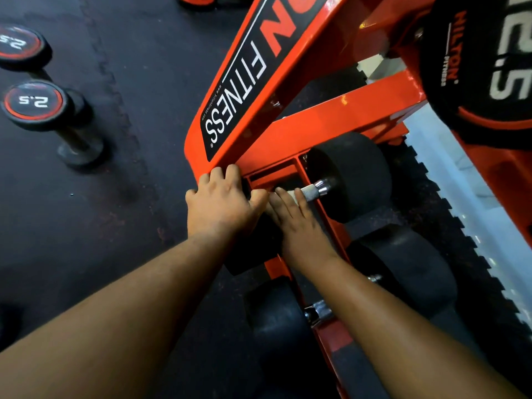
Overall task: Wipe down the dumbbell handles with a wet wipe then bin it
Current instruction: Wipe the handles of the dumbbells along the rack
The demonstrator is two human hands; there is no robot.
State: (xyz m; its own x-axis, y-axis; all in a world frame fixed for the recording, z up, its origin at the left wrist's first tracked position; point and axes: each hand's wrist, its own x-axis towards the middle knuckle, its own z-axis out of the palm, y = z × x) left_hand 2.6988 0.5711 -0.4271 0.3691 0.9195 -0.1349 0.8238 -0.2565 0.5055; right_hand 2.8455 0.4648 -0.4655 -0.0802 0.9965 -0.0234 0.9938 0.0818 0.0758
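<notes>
The dumbbell (345,180) lies on its side in the lowest tray of the orange rack (331,116), by the rack's end post; black round heads, knurled chrome handle (315,190); a white wet wipe (289,194) is wrapped on the handle's near part.

Orange rack (339,116), black dumbbell (349,175) with knurled silver handle (312,191), white wipe (289,193).

Dim, warm light; glare on the orange rack (331,131); wide-angle bending at edges; far right dumbbell (483,67) blurred.
</notes>
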